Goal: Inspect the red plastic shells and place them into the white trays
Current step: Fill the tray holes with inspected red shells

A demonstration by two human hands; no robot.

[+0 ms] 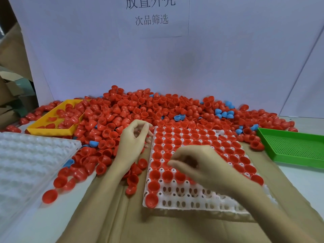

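White backdrop panels with a paper sign (154,16) stand behind my bench (298,181), seen from my head camera. Red plastic shells (133,109) lie heaped across the back, a few blue shells (222,112) among them. My left hand (134,142) rests at the left edge of the white tray (192,199), fingers loosely curled, holding nothing I can make out. My right hand (201,165) hovers over the tray's filled rows, blurred; I cannot tell whether its fingers pinch anything. Yellow tray (52,131) left, green tray (294,148) right, spare white trays (31,155) near left.

White backboard (87,58), cardboard-covered table (157,230)
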